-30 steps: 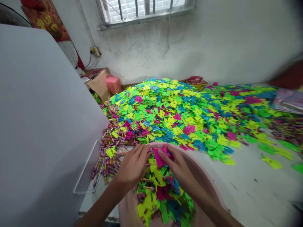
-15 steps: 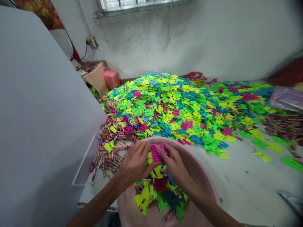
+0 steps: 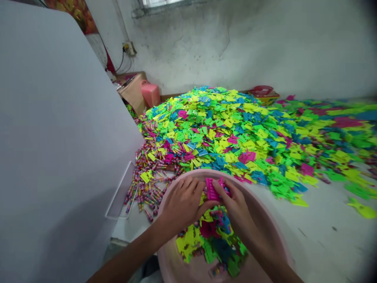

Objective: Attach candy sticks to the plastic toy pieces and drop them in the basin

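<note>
Over a pink plastic basin [image 3: 265,232], both my hands meet on one magenta comb-like plastic piece [image 3: 211,189]. My left hand [image 3: 182,202] curls its fingers round the piece from the left. My right hand [image 3: 235,204] pinches it from the right with thumb and forefinger. Below my hands the basin holds a small heap of yellow, green, blue and magenta plastic pieces [image 3: 212,239] mixed with some small striped tubes.
A large pile of the same neon pieces [image 3: 235,129] covers the white surface beyond the basin. Several small striped tubes [image 3: 144,188] lie at its left edge. A big grey board [image 3: 53,149] stands at left. A pink stool [image 3: 150,93] and cardboard box [image 3: 132,92] sit by the wall.
The view has shifted left and down, so everything sits further right in frame. My hands stay closed on the magenta piece over the basin, fingers working slightly.
</note>
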A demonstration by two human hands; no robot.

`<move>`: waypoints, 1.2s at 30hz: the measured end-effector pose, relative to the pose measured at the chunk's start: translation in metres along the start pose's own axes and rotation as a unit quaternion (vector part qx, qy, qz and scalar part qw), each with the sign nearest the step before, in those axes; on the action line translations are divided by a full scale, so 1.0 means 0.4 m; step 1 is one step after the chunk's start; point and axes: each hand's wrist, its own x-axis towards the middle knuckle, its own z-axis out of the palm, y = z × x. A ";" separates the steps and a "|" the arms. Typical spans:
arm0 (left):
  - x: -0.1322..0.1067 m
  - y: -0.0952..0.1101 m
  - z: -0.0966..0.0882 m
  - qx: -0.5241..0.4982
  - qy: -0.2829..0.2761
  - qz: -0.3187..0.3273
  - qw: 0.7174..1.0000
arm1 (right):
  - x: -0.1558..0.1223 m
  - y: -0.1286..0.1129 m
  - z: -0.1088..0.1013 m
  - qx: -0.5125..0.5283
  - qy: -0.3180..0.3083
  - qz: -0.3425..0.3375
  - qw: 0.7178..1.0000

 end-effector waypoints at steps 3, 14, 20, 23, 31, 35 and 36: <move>-0.042 -0.081 -0.009 -0.044 0.033 -0.075 0.996 | 0.004 0.017 -0.051 -0.053 -0.047 -0.056 0.996; -0.437 -0.271 0.052 0.129 -0.220 -0.176 0.951 | -0.017 0.155 -0.180 -0.127 -0.011 -0.069 0.989; -0.333 -0.342 0.092 0.081 -0.293 -0.073 0.950 | -0.019 0.140 -0.145 -0.131 -0.036 -0.091 0.987; -0.286 -0.365 0.114 0.070 -0.278 -0.080 0.955 | -0.021 0.135 -0.143 -0.128 -0.029 -0.090 0.987; -0.296 -0.397 0.174 0.017 -0.208 -0.174 0.962 | -0.036 0.127 -0.152 -0.097 -0.023 -0.058 0.993; -0.304 -0.392 0.193 -0.046 -0.146 -0.234 0.960 | -0.036 0.115 -0.143 -0.056 -0.016 -0.021 0.998; -0.298 -0.392 0.196 -0.068 -0.122 -0.254 0.957 | -0.035 0.108 -0.142 -0.050 -0.017 -0.018 0.998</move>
